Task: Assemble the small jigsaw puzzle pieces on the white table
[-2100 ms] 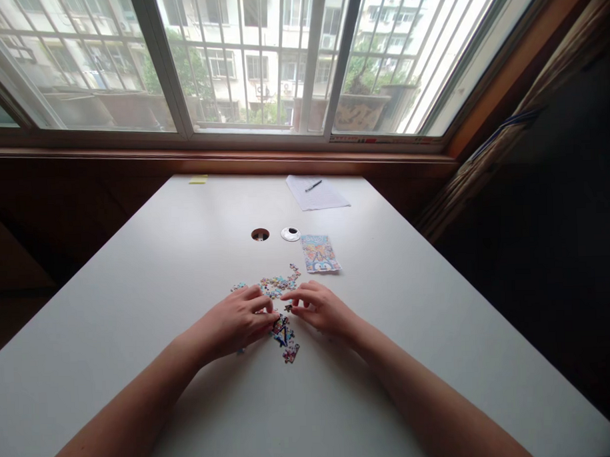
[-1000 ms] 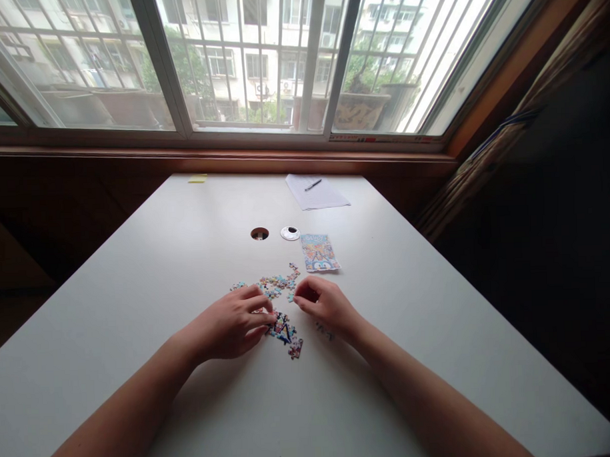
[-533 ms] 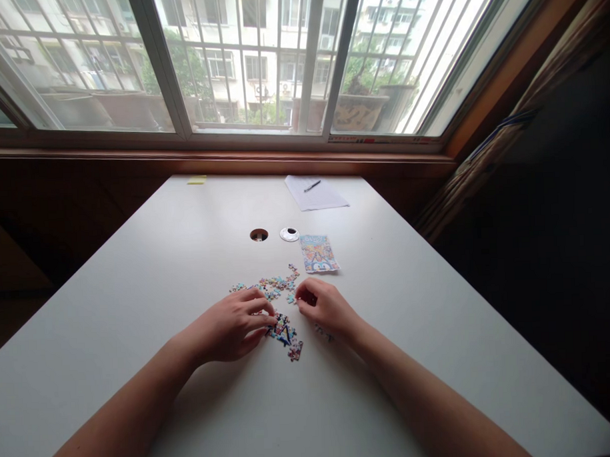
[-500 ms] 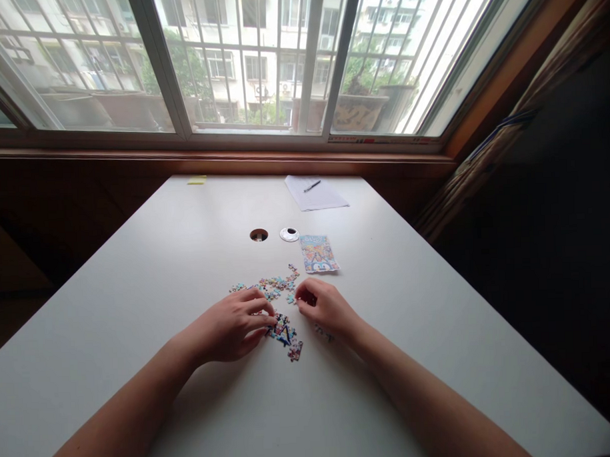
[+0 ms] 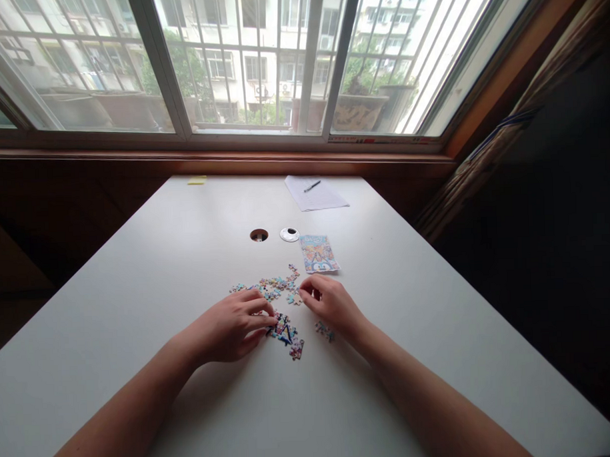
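A partly joined jigsaw puzzle (image 5: 283, 332) with dark lines lies flat on the white table. My left hand (image 5: 238, 324) rests at its left side, fingers curled and fingertips pressed on its edge, covering part of it. Beyond it spreads a heap of loose puzzle pieces (image 5: 274, 286). At the heap's right end, my right hand (image 5: 330, 301) has thumb and forefinger pinched at a light-coloured puzzle piece (image 5: 294, 298); the fingertips partly hide the contact. A small cluster of puzzle pieces (image 5: 323, 331) lies below the right wrist.
A printed picture sheet (image 5: 318, 253) lies behind my right hand. Farther back are a round cable hole (image 5: 258, 235), its cover (image 5: 289, 235), white paper (image 5: 316, 196) with a pen (image 5: 312, 186), and yellow sticky notes (image 5: 196, 180). A barred window stands beyond the table (image 5: 136, 274).
My right hand has shifted slightly right and away from me, uncovering more of the small cluster and the pieces at its fingertips. The joined puzzle's near end moved slightly right. My left hand stays put.
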The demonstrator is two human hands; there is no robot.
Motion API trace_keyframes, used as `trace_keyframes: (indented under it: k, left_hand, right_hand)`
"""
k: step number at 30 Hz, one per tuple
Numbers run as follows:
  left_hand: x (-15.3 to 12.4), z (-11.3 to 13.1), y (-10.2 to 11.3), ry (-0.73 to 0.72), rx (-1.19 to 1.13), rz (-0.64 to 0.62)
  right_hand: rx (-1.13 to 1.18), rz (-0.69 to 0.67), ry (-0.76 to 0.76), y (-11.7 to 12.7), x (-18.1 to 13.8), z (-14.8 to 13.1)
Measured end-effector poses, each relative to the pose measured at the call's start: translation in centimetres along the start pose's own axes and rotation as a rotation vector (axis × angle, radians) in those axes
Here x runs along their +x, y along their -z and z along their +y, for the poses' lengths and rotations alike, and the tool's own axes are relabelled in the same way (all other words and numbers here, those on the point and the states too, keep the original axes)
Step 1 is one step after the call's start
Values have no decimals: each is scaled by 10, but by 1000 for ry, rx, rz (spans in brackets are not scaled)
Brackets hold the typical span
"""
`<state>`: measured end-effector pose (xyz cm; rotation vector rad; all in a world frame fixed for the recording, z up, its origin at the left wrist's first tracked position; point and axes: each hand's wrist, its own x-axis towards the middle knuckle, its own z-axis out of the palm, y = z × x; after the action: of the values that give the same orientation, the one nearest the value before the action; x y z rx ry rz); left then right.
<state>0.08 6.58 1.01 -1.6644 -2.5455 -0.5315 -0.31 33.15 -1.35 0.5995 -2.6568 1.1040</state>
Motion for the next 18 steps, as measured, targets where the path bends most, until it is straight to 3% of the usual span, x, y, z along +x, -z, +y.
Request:
trace_keyframes:
  k: [10,18]
  left_hand:
    - [1,0,0,-19,3,-1]
    - [0,0,-1,-1,-14,-20]
  right_hand:
    - [-81,85,-36,12,3,6]
    - [-99,-51,55,10,1,2]
